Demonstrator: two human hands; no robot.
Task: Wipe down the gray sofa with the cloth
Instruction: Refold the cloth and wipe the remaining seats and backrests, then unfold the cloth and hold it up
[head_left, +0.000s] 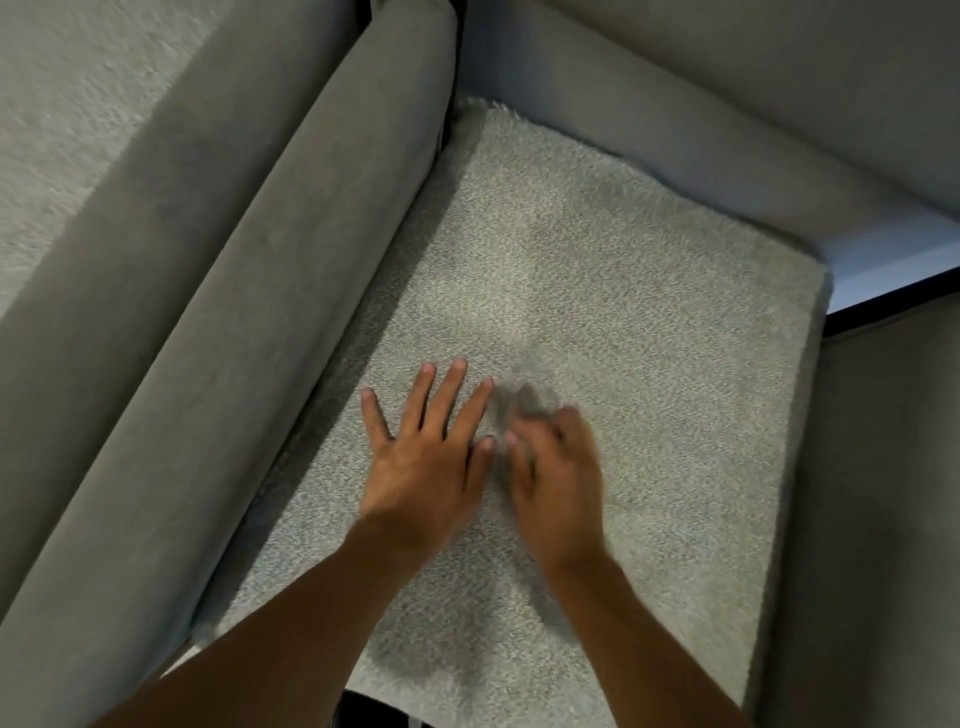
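Gray sofa's cover (623, 312) — beneath left grip (431, 457)

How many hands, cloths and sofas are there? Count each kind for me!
Hands: 2, the left hand and the right hand
Cloth: 1
Sofa: 1
Total: 4

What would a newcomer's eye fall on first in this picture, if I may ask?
First the two hands at centre: the left hand lies flat with fingers spread, and the right hand is motion-blurred beside it. Both are on a fuzzy pale cover, flanked by the smooth gray sofa arm at left.
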